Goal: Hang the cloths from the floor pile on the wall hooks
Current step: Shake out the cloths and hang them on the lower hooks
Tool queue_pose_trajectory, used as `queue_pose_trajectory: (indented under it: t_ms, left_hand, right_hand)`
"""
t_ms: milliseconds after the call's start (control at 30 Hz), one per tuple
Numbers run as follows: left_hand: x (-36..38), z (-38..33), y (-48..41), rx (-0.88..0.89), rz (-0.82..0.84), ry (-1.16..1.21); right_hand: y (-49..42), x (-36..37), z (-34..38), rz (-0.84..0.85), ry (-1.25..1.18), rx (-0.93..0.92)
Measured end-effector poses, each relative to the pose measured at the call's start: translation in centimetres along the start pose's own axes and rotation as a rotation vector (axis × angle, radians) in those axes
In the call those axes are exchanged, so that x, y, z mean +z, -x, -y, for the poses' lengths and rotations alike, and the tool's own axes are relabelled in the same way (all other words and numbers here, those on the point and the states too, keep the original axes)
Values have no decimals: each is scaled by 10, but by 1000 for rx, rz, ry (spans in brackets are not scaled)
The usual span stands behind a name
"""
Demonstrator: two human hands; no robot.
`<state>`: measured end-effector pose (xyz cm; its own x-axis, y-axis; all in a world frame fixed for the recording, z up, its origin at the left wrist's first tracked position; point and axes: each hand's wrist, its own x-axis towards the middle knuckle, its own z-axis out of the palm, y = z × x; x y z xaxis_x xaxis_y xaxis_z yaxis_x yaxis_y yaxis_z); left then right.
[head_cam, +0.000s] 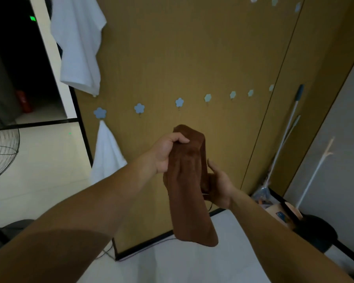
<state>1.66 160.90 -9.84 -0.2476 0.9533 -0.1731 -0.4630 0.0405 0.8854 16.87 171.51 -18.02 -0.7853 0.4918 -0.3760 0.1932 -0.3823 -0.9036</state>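
Hanging lengthwise, top-to-bottom, brown cloth (189, 188) gripped by left hand (168, 152).

The wooden wall panel (192, 58) carries a row of blue flower-shaped hooks (139, 108). A white cloth (106, 152) hangs from the leftmost hook (100, 112), and a larger white cloth (78, 48) hangs higher up.

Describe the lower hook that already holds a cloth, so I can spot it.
On the tan wall, find the lower row of flower hooks. It is the leftmost hook: unlike its bare neighbours, a white cloth hangs from it.
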Motion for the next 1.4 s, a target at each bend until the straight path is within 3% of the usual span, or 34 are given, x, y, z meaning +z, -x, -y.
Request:
queue_pose_trajectory:
  t_ms: [67,200,333,433,533,633,767,867,1033,1133,1300,1400]
  left_hand:
    - [-4,0,-3,-1,-50,1]
    - [-6,2,-13,48,-146,80]
    - [9,-2,-27,122,-179,132]
    - [18,-4,-35,131,-201,138]
    - [24,-10,-37,109,-185,117]
    - [23,-16,-38,142,-234,139]
    - [13,-20,-34,184,-298,140]
    - [-5,-20,-24,150,-360,27]
    - [-56,-16,5,-57,-696,-409]
    - [-79,-17,19,-177,-825,-437]
    - [-79,-22,14,86,-900,-102]
    - [-79,-22,10,182,-976,-130]
  right_hand:
    - [-9,4,6,-31,-119,-9]
    - [-26,-3,4,-352,-73,0]
    - [-34,-1,6,-79,9,172]
    - [-43,2,28,52,85,77]
    - [-57,-5,52,83,-15,-54]
    - [-72,-12,63,138,-84,-70]
    - [-85,-17,65,147,-134,-31]
    - [-92,-22,83,127,-189,-144]
    - [-101,-51,116,-68,169,-154]
    - [-101,-60,126,-65,266,-115]
    - [-94,-68,129,154,68,-127]
    - [-91,-76,105,-42,289,-71]
